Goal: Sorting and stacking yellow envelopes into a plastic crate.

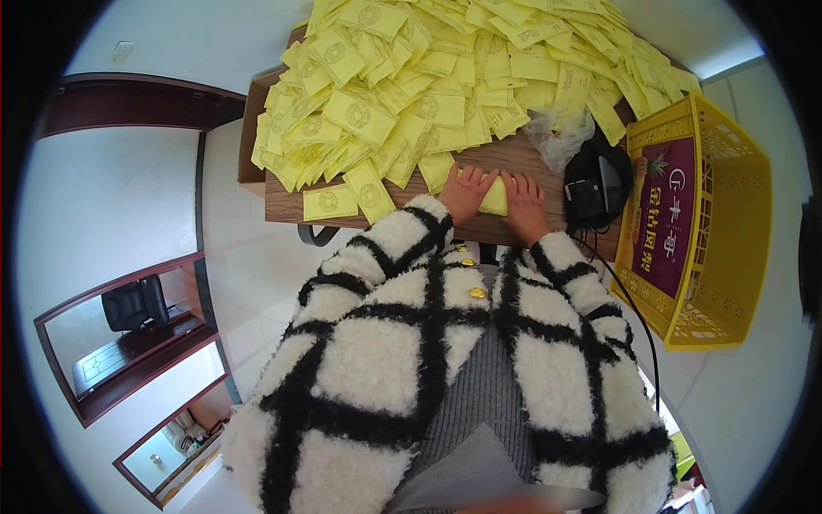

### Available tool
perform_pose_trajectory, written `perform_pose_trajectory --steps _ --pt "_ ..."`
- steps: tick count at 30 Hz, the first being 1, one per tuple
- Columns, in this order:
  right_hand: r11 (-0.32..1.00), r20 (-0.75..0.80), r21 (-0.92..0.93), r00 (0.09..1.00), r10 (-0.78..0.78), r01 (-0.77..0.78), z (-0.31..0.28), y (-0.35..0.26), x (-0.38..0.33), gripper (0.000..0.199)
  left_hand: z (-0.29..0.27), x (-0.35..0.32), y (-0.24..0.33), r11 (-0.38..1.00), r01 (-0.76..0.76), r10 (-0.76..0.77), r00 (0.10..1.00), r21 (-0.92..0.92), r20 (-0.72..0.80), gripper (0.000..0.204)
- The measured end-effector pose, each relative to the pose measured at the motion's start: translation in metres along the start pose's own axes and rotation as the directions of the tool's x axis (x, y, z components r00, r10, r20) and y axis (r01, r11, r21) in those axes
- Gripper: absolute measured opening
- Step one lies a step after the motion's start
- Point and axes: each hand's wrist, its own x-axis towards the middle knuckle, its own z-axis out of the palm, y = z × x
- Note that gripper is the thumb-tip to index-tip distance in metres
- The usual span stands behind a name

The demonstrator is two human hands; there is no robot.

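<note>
At the front edge of the wooden table (284, 204), a small stack of yellow paper packets (495, 202) lies between my two hands. My left hand (467, 194) grips its left side, thumb along the near top edge. My right hand (525, 207) presses on its right side with the fingers bent over it. Just beyond my hands rises a large heap of similar flat yellow packets (437, 107), printed with dark round marks and lines. Two loose packets lie left of my left hand, one flat near the edge (330, 202) and one slanted (369, 190).
Right of my right hand are a crumpled clear plastic bag (561, 141) and a black device (597, 184) with a cable hanging off the table. A yellow plastic crate (719, 231) with a purple label stands at the right. A cardboard box (252, 128) sits behind the table's left end.
</note>
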Motion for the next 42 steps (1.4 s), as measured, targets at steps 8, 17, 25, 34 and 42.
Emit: perform_pose_trajectory --steps 8,17,25,34,42 --pt "1.0 -0.056 -0.011 0.998 0.013 -0.013 0.006 -0.001 0.001 0.085 0.007 0.006 -0.005 0.999 -0.019 0.018 0.999 0.049 0.027 0.063" --pt "0.998 0.041 0.015 0.997 0.061 -0.062 -0.002 -0.007 0.004 0.091 -0.043 -0.03 -0.019 0.972 0.016 -0.049 0.99 -0.233 -0.135 0.09" --pt "0.992 0.116 0.053 0.987 0.109 -0.116 -0.015 -0.006 0.003 0.103 -0.014 -0.139 -0.073 0.612 0.664 -0.788 0.556 -0.43 -0.264 0.078" --pt "0.987 0.174 0.101 0.979 0.104 -0.123 -0.012 0.003 0.008 0.11 0.004 -0.144 -0.081 0.257 0.929 -0.956 0.286 -0.266 0.074 0.097" --pt "0.979 0.091 0.177 0.992 0.087 -0.102 -0.016 0.007 0.004 0.104 0.043 -0.158 -0.111 0.043 0.658 -0.957 0.242 -0.752 0.158 0.055"
